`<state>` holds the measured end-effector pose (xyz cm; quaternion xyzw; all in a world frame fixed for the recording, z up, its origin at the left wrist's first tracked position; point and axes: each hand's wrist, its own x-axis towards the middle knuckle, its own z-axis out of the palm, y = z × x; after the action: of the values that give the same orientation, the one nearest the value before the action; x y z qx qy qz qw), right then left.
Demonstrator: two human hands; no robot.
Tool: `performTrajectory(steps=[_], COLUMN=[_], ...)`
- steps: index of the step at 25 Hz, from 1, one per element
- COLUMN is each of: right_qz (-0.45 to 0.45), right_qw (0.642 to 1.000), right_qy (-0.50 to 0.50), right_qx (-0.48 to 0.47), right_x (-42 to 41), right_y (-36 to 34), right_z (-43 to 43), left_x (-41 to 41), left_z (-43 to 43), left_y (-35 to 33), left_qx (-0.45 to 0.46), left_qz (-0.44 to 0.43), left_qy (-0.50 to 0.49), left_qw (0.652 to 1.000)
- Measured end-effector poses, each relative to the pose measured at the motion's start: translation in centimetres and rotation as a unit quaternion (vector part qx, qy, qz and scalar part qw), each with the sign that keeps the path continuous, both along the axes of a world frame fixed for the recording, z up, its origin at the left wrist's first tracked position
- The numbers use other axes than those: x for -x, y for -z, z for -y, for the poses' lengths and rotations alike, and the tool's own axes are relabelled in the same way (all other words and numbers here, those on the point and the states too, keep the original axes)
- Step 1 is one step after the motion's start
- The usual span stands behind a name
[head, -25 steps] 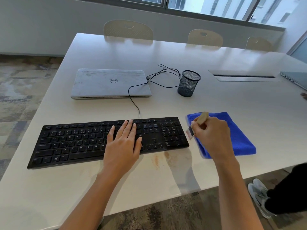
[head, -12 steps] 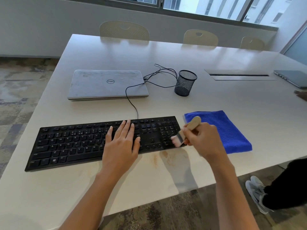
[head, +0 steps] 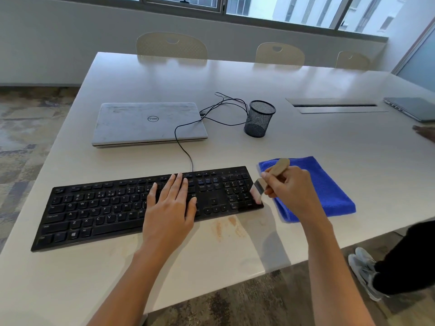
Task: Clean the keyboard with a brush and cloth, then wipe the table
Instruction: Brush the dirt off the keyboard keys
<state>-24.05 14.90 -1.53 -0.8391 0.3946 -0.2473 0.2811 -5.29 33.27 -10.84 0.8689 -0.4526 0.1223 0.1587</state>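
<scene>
— Where's the keyboard on your feed?
— The black keyboard [head: 98,212] lies along the near side of the white tabletop [head: 306,142], slightly askew. I have the left hand [head: 169,208] resting flat on its middle keys, fingers straight and close together.
— And the right?
— My right hand [head: 290,191] has its fingers curled round the wooden handle of the brush [head: 259,188]. The bristles touch the keyboard's right end, at the outer edge of the number pad.
— The cloth?
— The blue cloth [head: 329,184] lies folded just right of the keyboard, partly behind my right hand. I can't tell whether the two touch.
— Anything else?
— A closed grey laptop [head: 148,122] sits behind the keyboard, with a black mesh cup [head: 259,122] to its right. The keyboard's cable [head: 183,147] runs up toward the laptop's right side. An orange-brown stain [head: 223,228] marks the tabletop just in front of the number pad.
</scene>
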Motion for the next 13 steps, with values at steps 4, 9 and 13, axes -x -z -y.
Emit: performTrajectory(steps=[4, 9, 13], right_qz=[0.026, 0.012, -0.084], right_qw=[0.998, 0.997, 0.995], right_qy=[0.001, -0.019, -0.019], right_qx=[0.052, 0.077, 0.047], right_x=[-3.3, -5.6, -2.9], right_y=[0.4, 0.3, 0.2], right_z=[1.4, 0.9, 0.1], left_x=[0.0, 0.0, -0.1], left_z=[0.1, 0.1, 0.1], left_y=[0.0, 0.0, 0.1], left_qx=[-0.003, 0.002, 0.003], left_qz=[0.0, 0.002, 0.002], left_qy=[-0.002, -0.001, 0.001], left_qw=[1.0, 1.0, 1.0])
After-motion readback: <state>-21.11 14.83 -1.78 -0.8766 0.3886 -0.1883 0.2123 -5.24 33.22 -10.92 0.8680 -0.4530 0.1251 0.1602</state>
